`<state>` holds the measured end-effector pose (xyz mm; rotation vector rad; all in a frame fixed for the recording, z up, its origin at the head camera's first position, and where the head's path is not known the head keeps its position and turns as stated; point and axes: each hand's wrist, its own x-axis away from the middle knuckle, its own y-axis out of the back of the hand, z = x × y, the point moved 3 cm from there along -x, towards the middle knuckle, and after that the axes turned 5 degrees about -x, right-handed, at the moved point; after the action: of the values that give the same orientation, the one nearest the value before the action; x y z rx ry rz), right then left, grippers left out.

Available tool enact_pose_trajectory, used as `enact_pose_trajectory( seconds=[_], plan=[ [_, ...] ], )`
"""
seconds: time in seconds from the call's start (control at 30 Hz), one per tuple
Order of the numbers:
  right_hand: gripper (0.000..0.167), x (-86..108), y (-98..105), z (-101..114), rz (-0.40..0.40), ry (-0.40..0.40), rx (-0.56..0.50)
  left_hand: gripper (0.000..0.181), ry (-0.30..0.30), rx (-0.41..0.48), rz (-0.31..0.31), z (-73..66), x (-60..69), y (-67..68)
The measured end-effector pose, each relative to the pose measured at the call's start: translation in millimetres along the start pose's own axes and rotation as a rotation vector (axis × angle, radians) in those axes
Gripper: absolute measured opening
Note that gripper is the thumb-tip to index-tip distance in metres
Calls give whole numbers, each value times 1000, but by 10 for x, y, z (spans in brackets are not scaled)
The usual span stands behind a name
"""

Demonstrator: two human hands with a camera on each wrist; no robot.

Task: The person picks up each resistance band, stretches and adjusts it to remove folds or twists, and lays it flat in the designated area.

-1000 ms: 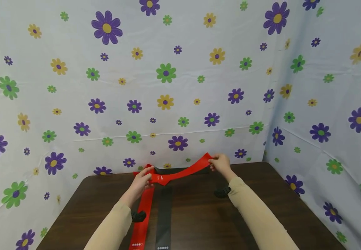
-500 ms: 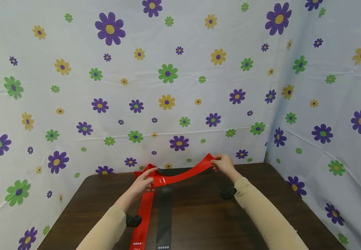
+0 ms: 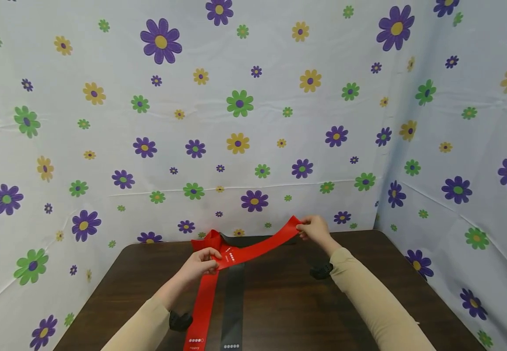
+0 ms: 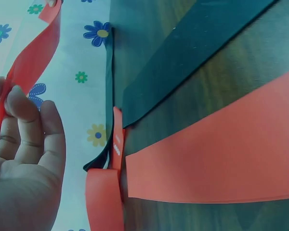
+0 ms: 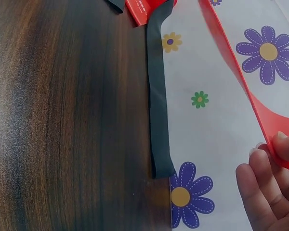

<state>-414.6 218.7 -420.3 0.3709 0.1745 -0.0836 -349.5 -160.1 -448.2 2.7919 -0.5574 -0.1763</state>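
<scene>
A flat red resistance band (image 3: 266, 247) with white print spans the air between the two hands. My left hand (image 3: 198, 265) pinches its left end between thumb and fingers, as the left wrist view also shows with the band (image 4: 36, 55) rising away. Higher up on the right, my right hand (image 3: 318, 231) pinches the other end; in the right wrist view the thumb presses the band (image 5: 274, 120) against the fingers. Below the left hand, another red stretch of band (image 3: 202, 309) lies flat on the table. Beside it lies a dark grey band (image 3: 233, 307).
The brown wooden table (image 3: 288, 302) meets a white flower-patterned cloth (image 3: 253, 161) at its far edge. Folded red material (image 3: 211, 240) sits at that edge. A dark strip (image 5: 157, 96) runs along the edge to the right. More cloth (image 3: 455, 146) hangs on the right side.
My left hand has moved a little down and toward me, and its raised index finger has curled in onto the red band. The right hand has hardly moved. The head view has shifted slightly.
</scene>
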Motion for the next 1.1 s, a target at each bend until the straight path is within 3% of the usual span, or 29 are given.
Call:
enact_pose_trajectory(
  seconds=[0.23, 0.5, 0.77, 1.1],
  plan=[
    [22, -6, -25, -7, -3, 11, 0, 19, -6, -57, 8, 43, 120, -43],
    [21, -29, -59, -31, -14, 11, 27, 20, 17, -93, 88, 134, 246, -222],
    [20, -46, -101, -36, -30, 13, 40, 20, 78, 16, 145, 157, 397, -453],
    [19, -32, -159, -32, -36, 29, 61, 21, 58, 70, 74, 27, 607, -747]
  ],
)
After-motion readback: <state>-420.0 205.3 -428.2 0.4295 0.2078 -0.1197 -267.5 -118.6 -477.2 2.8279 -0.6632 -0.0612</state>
